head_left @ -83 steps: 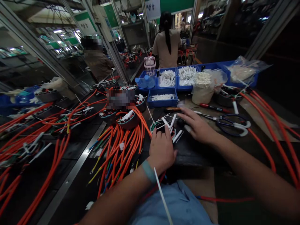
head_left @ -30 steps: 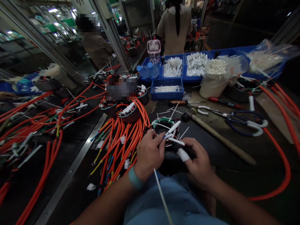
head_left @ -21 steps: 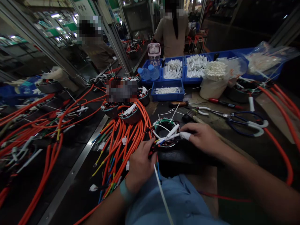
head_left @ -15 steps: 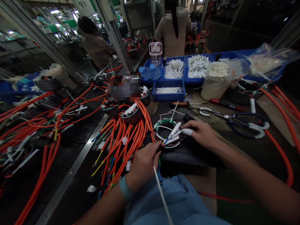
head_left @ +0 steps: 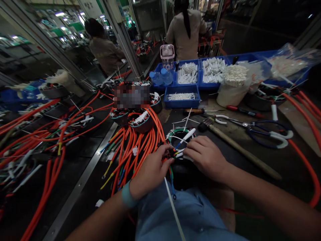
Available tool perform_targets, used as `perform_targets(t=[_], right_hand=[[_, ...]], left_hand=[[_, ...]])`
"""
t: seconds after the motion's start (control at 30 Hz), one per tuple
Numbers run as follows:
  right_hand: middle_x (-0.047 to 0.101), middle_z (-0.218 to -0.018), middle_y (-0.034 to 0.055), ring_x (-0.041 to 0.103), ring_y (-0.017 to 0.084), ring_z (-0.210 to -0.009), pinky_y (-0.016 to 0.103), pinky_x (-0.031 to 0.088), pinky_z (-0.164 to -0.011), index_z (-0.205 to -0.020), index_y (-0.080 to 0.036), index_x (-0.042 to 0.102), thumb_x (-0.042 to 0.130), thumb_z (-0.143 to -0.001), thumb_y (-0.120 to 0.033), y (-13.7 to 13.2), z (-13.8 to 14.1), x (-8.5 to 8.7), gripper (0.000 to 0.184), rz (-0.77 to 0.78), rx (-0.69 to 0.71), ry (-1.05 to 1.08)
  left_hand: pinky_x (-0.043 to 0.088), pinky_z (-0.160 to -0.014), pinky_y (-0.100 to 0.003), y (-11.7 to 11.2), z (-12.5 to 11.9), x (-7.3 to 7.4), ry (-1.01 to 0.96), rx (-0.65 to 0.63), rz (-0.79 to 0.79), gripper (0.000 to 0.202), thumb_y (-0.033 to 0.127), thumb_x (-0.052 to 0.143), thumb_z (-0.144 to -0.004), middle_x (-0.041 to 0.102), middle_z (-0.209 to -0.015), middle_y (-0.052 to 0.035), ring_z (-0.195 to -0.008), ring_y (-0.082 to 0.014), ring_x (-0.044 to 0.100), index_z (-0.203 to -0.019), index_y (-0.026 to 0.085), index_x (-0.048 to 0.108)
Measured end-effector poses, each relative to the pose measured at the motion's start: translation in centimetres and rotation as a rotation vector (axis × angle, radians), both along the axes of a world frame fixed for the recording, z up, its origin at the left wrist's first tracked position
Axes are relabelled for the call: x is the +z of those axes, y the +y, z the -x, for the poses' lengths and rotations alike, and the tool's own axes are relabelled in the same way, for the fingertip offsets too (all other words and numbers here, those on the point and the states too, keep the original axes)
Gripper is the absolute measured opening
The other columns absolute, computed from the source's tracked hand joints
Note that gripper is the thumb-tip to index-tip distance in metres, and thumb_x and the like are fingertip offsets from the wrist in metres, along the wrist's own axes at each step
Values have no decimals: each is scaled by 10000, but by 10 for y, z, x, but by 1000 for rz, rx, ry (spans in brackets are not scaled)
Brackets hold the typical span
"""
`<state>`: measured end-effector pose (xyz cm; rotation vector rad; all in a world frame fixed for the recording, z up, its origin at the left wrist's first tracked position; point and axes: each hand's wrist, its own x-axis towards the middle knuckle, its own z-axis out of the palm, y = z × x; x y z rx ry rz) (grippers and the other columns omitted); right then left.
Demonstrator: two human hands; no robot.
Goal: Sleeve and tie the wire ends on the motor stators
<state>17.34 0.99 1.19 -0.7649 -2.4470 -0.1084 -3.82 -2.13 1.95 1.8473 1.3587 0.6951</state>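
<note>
A round motor stator [head_left: 171, 133] with green lining lies at the bench edge in front of me, partly covered by my hands. My left hand [head_left: 154, 165] pinches the dark-wrapped wire bundle [head_left: 172, 153] at its near side. Close beside it, the fingers of my right hand [head_left: 207, 157] are closed on a white sleeve [head_left: 181, 154] over the wires. Another white sleeve [head_left: 188, 134], on a blue wire, points up between the hands. Below my left hand, a long white cable tie [head_left: 173, 206] hangs across my lap, next to a blue lead with a ring terminal [head_left: 174, 196].
Orange cables [head_left: 130, 150] from other stators [head_left: 141, 124] spread on the left. A hammer [head_left: 240, 149], scissors [head_left: 260, 132] and screwdrivers [head_left: 244, 111] lie to the right. Blue bins [head_left: 182, 103] with white sleeves stand behind. Two people [head_left: 187, 33] work further off.
My right hand has moved left and down, closer to my left hand, its grip now lower on the white sleeves. The hammer handle shows more fully. My left hand stays at the wire bundle.
</note>
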Motion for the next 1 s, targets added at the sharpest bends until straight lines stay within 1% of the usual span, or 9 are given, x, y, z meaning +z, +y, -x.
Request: perform_targets(t=[0.1,0.2,0.4,0.5,0.6,0.7,0.83,0.9,1.0], right_hand=[[588,-747,78,467,212,-751,352,359,-718,-831,-136,652,388,-932,-173,2,2,2,285,-61,21,-87],[572,-735,84,437,212,-715,345,339,-684,-800,-134,643,372,-929,-164,14,-12,10,302,-82,53,-166],[601,-846,87,463,199,-803,317,365,-741,-873,-140,634,386,-893,-102,48,-36,14,251,107,183,-125],[603,-859,79,471,199,-821,323,372,-762,-905,-152,636,428,-847,-64,54,-36,15,234,168,171,-153],[603,-853,75,479,208,-844,334,387,-775,-896,-160,642,469,-809,-50,51,-34,19,223,208,130,-184],[614,-875,75,486,216,-874,347,403,-799,-903,-163,644,487,-785,-45,42,-35,21,230,207,83,-150],[624,-874,88,487,235,-937,371,413,-831,-842,-158,655,444,-733,15,27,-37,12,294,98,17,-72],[625,-899,93,481,241,-978,375,417,-846,-846,-156,659,432,-695,40,24,-39,6,336,69,14,-25],[621,-924,89,481,240,-996,383,420,-860,-862,-161,658,436,-668,47,24,-41,-2,361,69,29,10]], left_hand=[[499,-893,-324,5,2,8,66,-7,8,317,183,521,-854,659,-1083,-56,-1019,-186,628,-1170,204,504],[508,-853,-333,9,3,11,136,15,3,348,216,527,-856,675,-1038,-61,-975,-202,643,-1203,198,499],[515,-793,-312,7,4,8,248,-66,1,543,267,545,-858,673,-965,-37,-877,-188,651,-1370,233,366],[520,-791,-310,3,1,0,326,-50,-128,630,330,678,-762,656,-1020,-45,-863,-188,643,-1322,215,415],[519,-796,-315,1,-4,-8,450,-12,-326,523,288,685,-752,636,-1089,-69,-929,-208,637,-1221,184,480],[521,-689,-295,2,-7,-12,564,-27,-466,393,309,643,-796,657,-983,-59,-855,-210,652,-1146,172,526],[498,-603,-268,1,-7,-20,604,-30,-617,367,367,576,-859,656,-813,-44,-722,-187,644,-1154,152,545],[505,-613,-266,-3,-6,-26,557,-12,-626,397,350,551,-878,656,-813,-50,-722,-182,643,-1211,137,514],[528,-730,-291,-13,-6,-29,398,57,-540,508,339,604,-842,652,-980,-95,-858,-195,641,-1279,125,459]])
